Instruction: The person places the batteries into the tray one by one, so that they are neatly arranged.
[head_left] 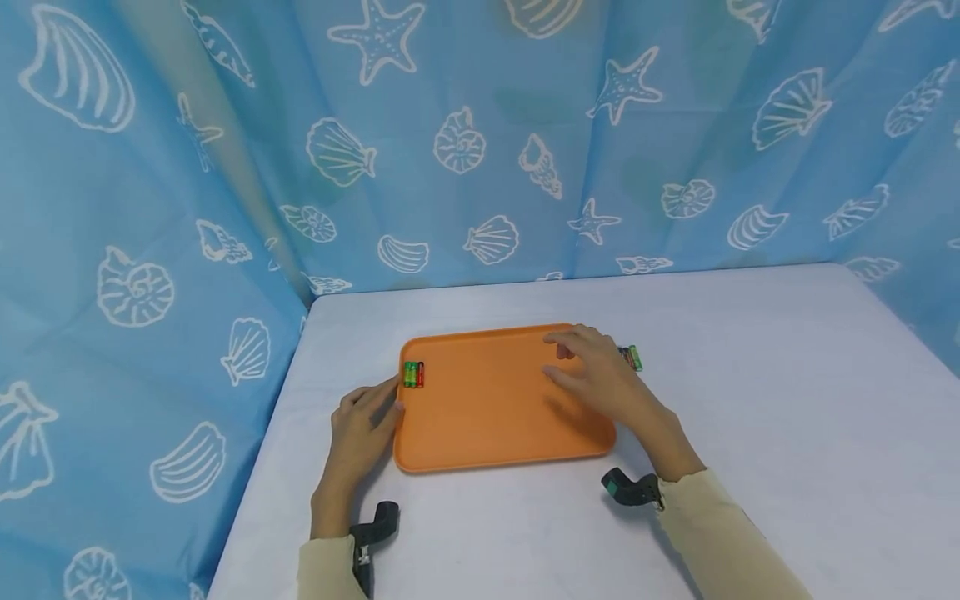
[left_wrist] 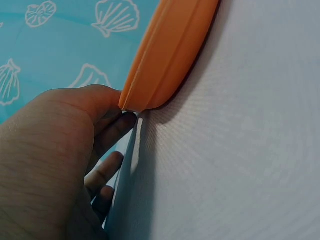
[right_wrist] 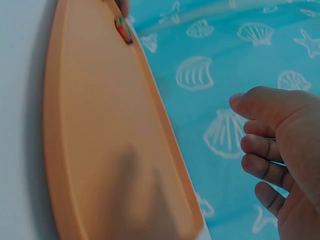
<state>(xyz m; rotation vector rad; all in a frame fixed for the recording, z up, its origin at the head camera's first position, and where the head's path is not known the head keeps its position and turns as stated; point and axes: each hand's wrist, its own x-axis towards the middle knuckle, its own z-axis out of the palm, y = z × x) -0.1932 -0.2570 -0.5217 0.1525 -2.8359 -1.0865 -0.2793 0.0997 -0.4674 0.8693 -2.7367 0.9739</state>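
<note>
An orange tray (head_left: 487, 421) lies on the white table. Near its left rim, two green batteries (head_left: 409, 374) and a red battery (head_left: 420, 375) sit side by side inside it. My left hand (head_left: 358, 435) rests at the tray's left edge, its thumb and fingertips right at the outer rim. Over the tray's right part hovers my right hand (head_left: 602, 377), fingers loosely bent and apart, holding nothing. Just past that hand, several more batteries (head_left: 635, 358) lie to the right of the tray, partly hidden by it.
A white cloth covers the table (head_left: 765, 375), which extends to the right and in front of the tray. Blue curtains (head_left: 465, 200) with shell prints hang behind and at the left. A black wrist camera mount (head_left: 630, 487) sits at the right sleeve, another at the left.
</note>
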